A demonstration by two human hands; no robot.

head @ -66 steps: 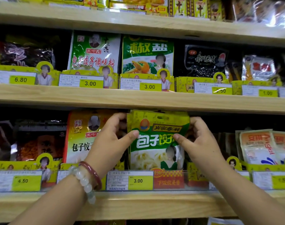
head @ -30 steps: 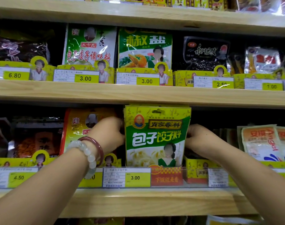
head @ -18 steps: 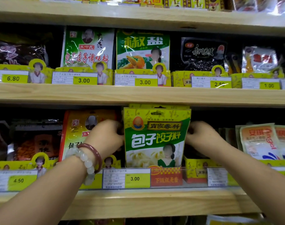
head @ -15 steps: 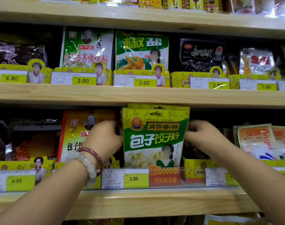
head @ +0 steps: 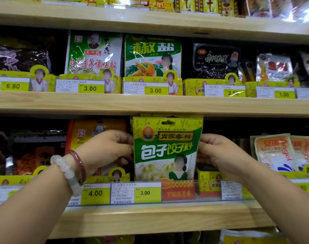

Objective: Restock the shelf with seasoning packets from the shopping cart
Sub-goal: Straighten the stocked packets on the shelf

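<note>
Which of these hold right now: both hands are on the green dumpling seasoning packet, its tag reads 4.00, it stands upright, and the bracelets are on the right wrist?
1. Both the left hand and the right hand hold the green seasoning packet by its side edges. True.
2. The price tag below it reads 4.00. False: it reads 3.00.
3. The packet stands upright on the lower shelf. True.
4. The bracelets are on the right wrist. False: the left wrist.

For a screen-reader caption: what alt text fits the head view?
Both hands, left hand and right hand, hold the sides of an upright green seasoning packet on a wooden shelf, above a 3.00 price tag.
</note>
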